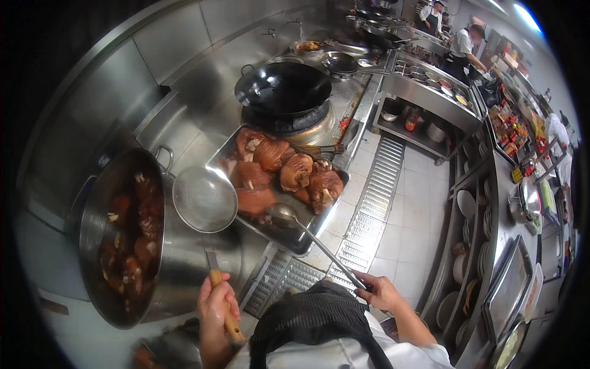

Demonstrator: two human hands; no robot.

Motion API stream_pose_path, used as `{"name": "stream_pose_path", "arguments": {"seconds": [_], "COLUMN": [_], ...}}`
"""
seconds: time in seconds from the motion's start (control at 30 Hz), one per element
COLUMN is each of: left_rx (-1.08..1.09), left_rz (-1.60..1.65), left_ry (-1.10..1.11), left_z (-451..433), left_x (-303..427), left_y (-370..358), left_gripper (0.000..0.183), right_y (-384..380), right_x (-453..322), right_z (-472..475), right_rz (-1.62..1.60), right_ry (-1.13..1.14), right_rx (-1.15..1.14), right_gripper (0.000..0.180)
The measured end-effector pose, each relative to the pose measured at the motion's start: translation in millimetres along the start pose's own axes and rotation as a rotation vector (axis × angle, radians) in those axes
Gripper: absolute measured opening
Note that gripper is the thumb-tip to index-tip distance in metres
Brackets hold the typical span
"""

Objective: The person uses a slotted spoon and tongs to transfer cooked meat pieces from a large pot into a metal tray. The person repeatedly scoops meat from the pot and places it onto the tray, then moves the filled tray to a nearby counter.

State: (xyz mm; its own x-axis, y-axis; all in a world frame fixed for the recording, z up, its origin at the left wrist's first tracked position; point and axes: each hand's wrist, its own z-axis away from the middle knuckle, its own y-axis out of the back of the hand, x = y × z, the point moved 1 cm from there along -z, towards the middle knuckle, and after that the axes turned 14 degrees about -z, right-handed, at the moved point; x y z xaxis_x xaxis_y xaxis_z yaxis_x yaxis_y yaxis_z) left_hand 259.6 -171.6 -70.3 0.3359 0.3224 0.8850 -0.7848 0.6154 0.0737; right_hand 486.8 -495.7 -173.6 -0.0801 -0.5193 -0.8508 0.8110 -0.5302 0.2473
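My left hand (217,297) grips the wooden handle of a round fine-mesh strainer (205,199), whose mesh lies between the pot and the tray. In my right hand (379,290) is the dark handle end of a metal ladle (282,213); its bowl rests at the near part of a metal tray (299,251), beside browned pork knuckles (273,154). More meat pieces with bones showing (138,258) sit in dark liquid inside a large metal stockpot (161,286) at the left. A brush (322,149) lies at the tray's far edge.
Beyond the tray, a black wok (283,87) sits on a burner. A metal floor grating (368,212) runs along the tiled aisle. To the right stands a counter (504,203) with trays and shelved plates. Two people (461,46) work in the background, near ingredient containers (433,83).
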Motion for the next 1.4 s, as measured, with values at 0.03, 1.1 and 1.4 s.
{"name": "stream_pose_path", "arguments": {"seconds": [0.03, 1.1, 1.4], "left_rx": [0.009, 0.732, 0.468], "left_rz": [0.001, 0.199, 0.290], "left_ry": [-0.015, -0.145, -0.013], "left_z": [0.5, 117.2, 66.2], "left_x": [1.5, 12.9, 40.5], "left_y": [-1.0, 205.2, 340.0], "left_gripper": [0.024, 0.024, 0.018], "right_y": [1.2, -67.2, -193.7], "right_x": [2.3, -122.3, -320.8], "right_z": [0.3, -50.1, -64.0], "right_rz": [-0.003, -0.744, 0.047], "right_ry": [0.024, 0.255, 0.626], "right_rx": [0.008, -0.333, -0.267], "right_gripper": [0.058, 0.062, 0.058]}}
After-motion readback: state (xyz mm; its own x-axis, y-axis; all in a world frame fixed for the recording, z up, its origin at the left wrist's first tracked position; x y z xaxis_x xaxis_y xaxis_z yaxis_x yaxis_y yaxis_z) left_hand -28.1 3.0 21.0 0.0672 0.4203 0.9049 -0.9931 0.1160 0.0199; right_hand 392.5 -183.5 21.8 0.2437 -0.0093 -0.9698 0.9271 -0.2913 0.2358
